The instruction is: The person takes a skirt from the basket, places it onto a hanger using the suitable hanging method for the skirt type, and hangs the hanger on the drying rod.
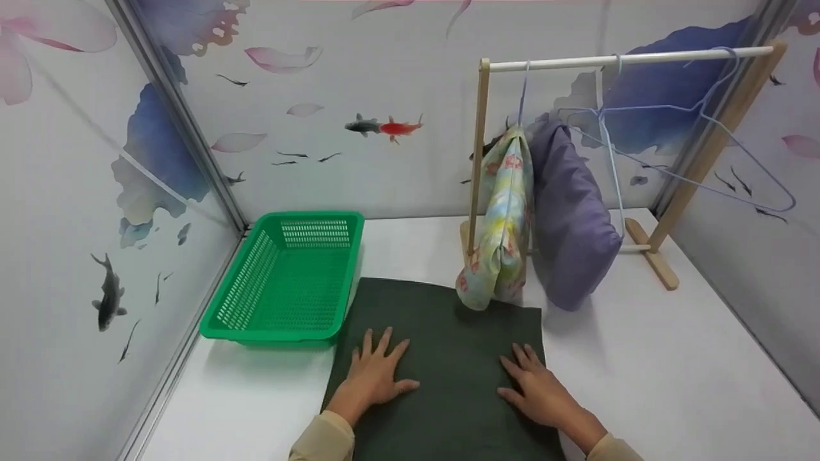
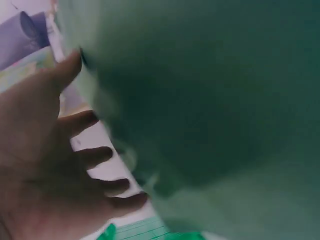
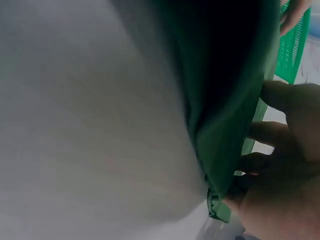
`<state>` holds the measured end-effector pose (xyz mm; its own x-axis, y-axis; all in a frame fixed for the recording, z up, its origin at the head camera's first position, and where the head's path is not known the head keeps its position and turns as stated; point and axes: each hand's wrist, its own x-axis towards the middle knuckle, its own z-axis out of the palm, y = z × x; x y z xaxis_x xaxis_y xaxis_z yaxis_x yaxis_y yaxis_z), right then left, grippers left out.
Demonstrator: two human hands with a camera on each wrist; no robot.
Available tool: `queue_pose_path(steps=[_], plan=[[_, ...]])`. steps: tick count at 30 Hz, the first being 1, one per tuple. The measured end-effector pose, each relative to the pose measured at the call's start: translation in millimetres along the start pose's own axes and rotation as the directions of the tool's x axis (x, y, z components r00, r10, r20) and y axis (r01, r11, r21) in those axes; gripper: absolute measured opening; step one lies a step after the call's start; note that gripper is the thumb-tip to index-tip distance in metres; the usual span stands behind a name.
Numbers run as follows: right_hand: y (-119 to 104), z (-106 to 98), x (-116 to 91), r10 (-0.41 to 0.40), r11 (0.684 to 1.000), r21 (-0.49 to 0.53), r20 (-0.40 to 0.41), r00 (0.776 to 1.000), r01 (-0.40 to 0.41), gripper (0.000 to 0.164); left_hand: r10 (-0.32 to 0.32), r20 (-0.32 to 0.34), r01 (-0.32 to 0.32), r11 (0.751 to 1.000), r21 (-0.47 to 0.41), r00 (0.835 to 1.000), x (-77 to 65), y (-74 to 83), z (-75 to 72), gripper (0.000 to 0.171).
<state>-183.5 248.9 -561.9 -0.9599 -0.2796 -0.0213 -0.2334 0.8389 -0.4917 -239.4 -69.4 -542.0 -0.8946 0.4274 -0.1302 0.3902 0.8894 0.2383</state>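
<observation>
A dark green cloth (image 1: 451, 358) lies flat on the white table in front of me, and its near end runs out of the head view. My left hand (image 1: 373, 379) rests on the cloth's left part with fingers spread. Near the right edge, my right hand (image 1: 541, 392) lies on it, fingers extended. In the left wrist view the cloth (image 2: 200, 100) fills most of the picture beside the left hand (image 2: 45, 160). Folds of the cloth (image 3: 225, 145) show along the right hand's fingers in the right wrist view.
A green plastic basket (image 1: 295, 288) stands left of the cloth. Behind, a wooden rack with a white rail (image 1: 564, 63) carries a flowered fabric piece (image 1: 506, 211), a purple pillow-like piece (image 1: 573, 218) and a bare wire hanger (image 1: 737, 131). Printed walls enclose the table.
</observation>
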Motion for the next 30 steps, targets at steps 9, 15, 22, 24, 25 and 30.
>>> queue_pose_path(steps=[9,15,22,24,25,30], plan=[[8.5,0.5,5.1,-0.063,0.995,-0.066,0.078,0.995,0.069,0.069,-0.061,0.06,0.065,0.995,-0.071,0.996,-7.2,-1.3,20.4,0.088],[13.7,-2.5,12.3,-0.101,0.993,-0.044,0.092,0.991,0.106,0.071,-0.086,0.058,0.09,0.993,-0.074,0.995,-9.5,0.2,22.2,0.089],[16.0,-3.6,15.3,-0.109,0.993,-0.033,0.13,0.986,0.114,0.073,-0.086,0.092,0.094,0.993,-0.078,0.992,-7.0,-2.7,23.5,0.09],[18.4,-2.3,16.7,-0.117,0.992,-0.024,0.13,0.985,0.121,0.072,-0.094,0.109,0.103,0.991,-0.081,0.99,-5.5,-4.1,24.0,0.09],[20.1,-1.2,17.8,-0.121,0.992,-0.014,0.129,0.984,0.124,0.072,-0.097,0.114,0.107,0.991,-0.085,0.989,-4.7,-4.6,24.3,0.09],[24.4,-0.3,22.3,-0.132,0.991,0.011,0.109,0.985,0.132,0.072,-0.091,0.112,0.102,0.99,-0.1,0.99,-0.1,-6.0,23.7,0.089]])
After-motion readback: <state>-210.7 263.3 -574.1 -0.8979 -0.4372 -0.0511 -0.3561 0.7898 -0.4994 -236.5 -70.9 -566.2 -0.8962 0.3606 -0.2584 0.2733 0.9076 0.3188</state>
